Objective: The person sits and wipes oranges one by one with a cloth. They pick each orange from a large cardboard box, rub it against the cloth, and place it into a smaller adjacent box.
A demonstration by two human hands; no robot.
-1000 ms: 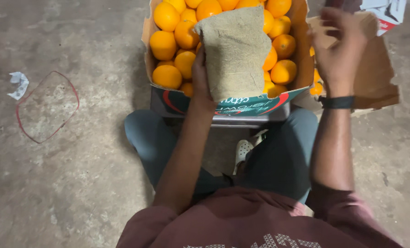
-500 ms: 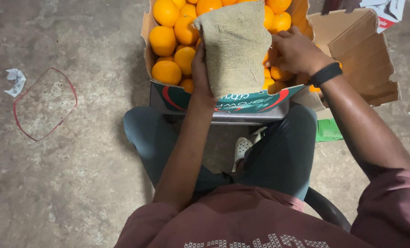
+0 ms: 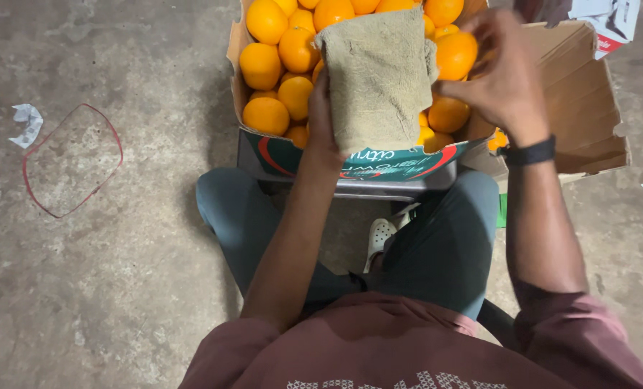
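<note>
Over the cardboard box (image 3: 260, 148) of oranges between my knees, my left hand (image 3: 320, 119) holds a tan cloth (image 3: 379, 72) spread open, thumb side clamped on its near left edge. My right hand (image 3: 505, 79) has one orange (image 3: 455, 54) pinched in its fingers (image 3: 451, 88), lifted clear of the pile and just beside the cloth's right edge, maybe brushing it. Progress, my call: fruit picked, cloth ready, wipe not yet started; box looks nearly full, so most of the fruit (image 3: 266, 115) is left. Can't tell which oranges are already wiped. Second brown carton (image 3: 588, 108) sits right of the box, its contents mostly hidden.

Versus half a second back: right hand was down low among the oranges by the box's right wall, now it's up with one fruit. One second back it was raised near the brown carton. Left hand and cloth barely moved. Red band (image 3: 73, 160) and paper scrap (image 3: 27, 122) on the floor unchanged.
</note>
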